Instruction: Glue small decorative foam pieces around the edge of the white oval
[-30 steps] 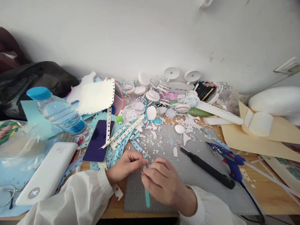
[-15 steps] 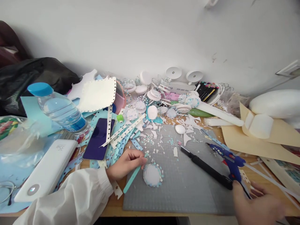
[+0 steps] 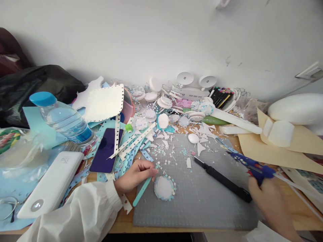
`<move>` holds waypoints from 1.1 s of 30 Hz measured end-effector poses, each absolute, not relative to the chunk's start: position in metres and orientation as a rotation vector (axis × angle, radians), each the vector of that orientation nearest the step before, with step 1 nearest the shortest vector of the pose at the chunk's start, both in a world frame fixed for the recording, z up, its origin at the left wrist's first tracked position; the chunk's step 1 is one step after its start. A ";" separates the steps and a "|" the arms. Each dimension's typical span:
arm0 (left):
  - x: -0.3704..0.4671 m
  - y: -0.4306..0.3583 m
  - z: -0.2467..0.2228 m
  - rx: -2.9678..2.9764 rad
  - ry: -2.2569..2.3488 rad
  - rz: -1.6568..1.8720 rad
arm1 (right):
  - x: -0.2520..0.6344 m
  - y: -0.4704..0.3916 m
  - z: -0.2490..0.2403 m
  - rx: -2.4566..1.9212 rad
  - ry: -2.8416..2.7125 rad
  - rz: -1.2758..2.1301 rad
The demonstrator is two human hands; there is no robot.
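Pinched in my left hand (image 3: 137, 174) is a flat turquoise craft stick (image 3: 142, 193), slanting down to the left. Just right of its fingertips lies a white disc (image 3: 164, 188) edged with small blue and white stars. My right hand (image 3: 268, 200), slightly blurred, wraps the handle of a blue hot glue gun (image 3: 248, 164), whose nozzle points to the upper left. A white glue stick (image 3: 290, 182) runs out behind it. Between the hands a black pen-shaped tool (image 3: 222, 179) with a metal tip rests diagonally on the grey cutting mat (image 3: 196, 208).
Star-edged discs (image 3: 164, 102) and loose scraps heap along the wall. To the left are a purple phone (image 3: 104, 153), a tilted water bottle (image 3: 67, 121), a white power bank (image 3: 51, 185) and star-punched strips (image 3: 137, 141). Brown card (image 3: 259, 149) lies at right.
My right hand has closed round the glue gun's handle, and the gun has shifted to the right. My left hand and the craft stick have stayed in place.
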State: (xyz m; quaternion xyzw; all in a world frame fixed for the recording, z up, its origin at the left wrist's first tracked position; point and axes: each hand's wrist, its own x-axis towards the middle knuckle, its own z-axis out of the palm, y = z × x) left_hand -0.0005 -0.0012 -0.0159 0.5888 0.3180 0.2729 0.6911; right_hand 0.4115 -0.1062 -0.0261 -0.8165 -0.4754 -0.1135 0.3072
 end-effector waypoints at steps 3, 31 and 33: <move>0.000 -0.001 -0.016 1.317 0.700 0.605 | 0.403 -0.100 -0.003 -2.340 -1.013 -0.238; -0.001 0.003 -0.015 1.421 0.699 0.477 | 0.242 -0.050 -0.025 -1.667 -1.649 0.228; -0.001 0.003 -0.015 1.436 0.708 0.467 | 0.242 -0.050 -0.025 -1.681 -1.645 0.223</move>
